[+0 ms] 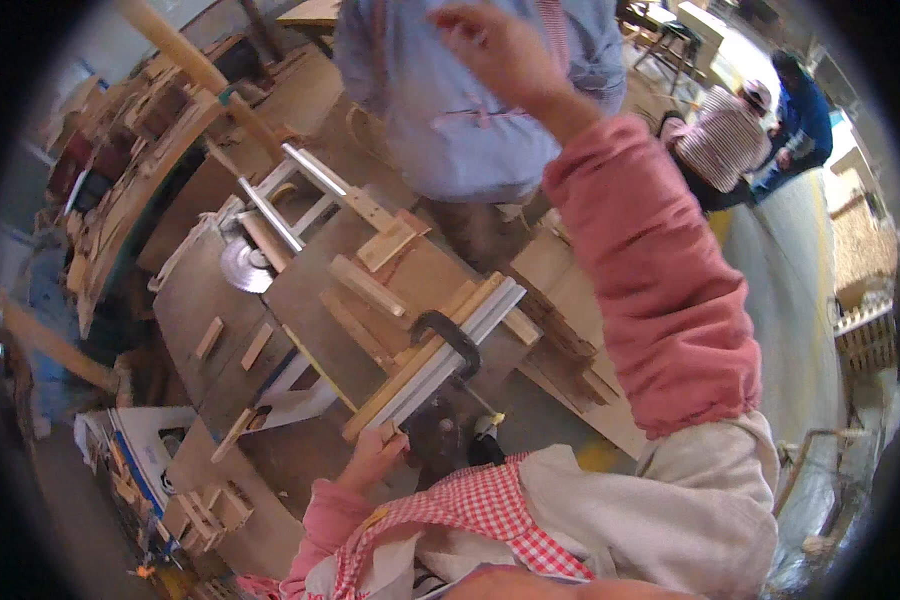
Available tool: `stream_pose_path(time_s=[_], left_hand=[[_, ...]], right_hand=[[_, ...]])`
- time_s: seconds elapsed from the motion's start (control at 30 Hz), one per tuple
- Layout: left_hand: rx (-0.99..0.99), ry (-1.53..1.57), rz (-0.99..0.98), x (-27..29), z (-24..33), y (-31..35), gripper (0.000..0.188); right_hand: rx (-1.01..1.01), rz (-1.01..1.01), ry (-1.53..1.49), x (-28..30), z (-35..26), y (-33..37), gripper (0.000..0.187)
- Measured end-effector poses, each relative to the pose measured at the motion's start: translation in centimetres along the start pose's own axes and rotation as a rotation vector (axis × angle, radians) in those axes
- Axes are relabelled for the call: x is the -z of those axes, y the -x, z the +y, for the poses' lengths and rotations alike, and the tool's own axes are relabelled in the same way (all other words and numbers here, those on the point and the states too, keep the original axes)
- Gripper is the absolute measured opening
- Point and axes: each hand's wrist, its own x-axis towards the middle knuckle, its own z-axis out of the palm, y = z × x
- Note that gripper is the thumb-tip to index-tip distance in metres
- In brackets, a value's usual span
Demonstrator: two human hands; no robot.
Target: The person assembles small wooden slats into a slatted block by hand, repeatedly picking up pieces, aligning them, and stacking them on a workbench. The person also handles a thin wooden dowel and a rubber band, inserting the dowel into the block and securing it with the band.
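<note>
My left hand (pixel 368 462) is closed on a small wooden piece (pixel 397 441), at the near end of the fence (pixel 440 350) on the table saw (pixel 260 330). The fence is a wood and metal rail with a black C-clamp (pixel 448 338) on it. My right hand (pixel 500 58) is raised high, empty, its fingers apart and slightly blurred. It is in front of a person in a blue apron (pixel 470 140) across the saw. The round saw blade (pixel 245 264) stands up from the table beside a metal frame (pixel 295 200). Short wooden strips (pixel 256 346) lie near the blade.
Several wood blocks (pixel 368 286) sit against the fence. Boards (pixel 580 350) are stacked right of the saw. A cluttered bench (pixel 150 200) stands at the left, and small offcuts (pixel 210 515) lie at the lower left. Two people (pixel 720 140) crouch at the far right.
</note>
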Motion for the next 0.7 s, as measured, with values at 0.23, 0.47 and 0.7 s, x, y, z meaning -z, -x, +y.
stream_pose_path(time_s=[0.23,0.47,0.7], left_hand=[[0.012,0.033,-0.015,0.0,-0.7,0.0,0.013],[-0.026,-0.014,-0.022,-0.2,-2.2,-0.3,0.016],[-0.214,-0.151,0.093,-1.8,-0.2,-1.5,0.017]], right_hand=[[-0.162,-0.477,-0.205,-2.8,-6.5,20.8,0.025],[-0.45,-0.26,-0.284,3.0,-14.3,32.0,0.024],[-0.624,-0.132,-0.113,10.9,-11.4,35.5,0.029]])
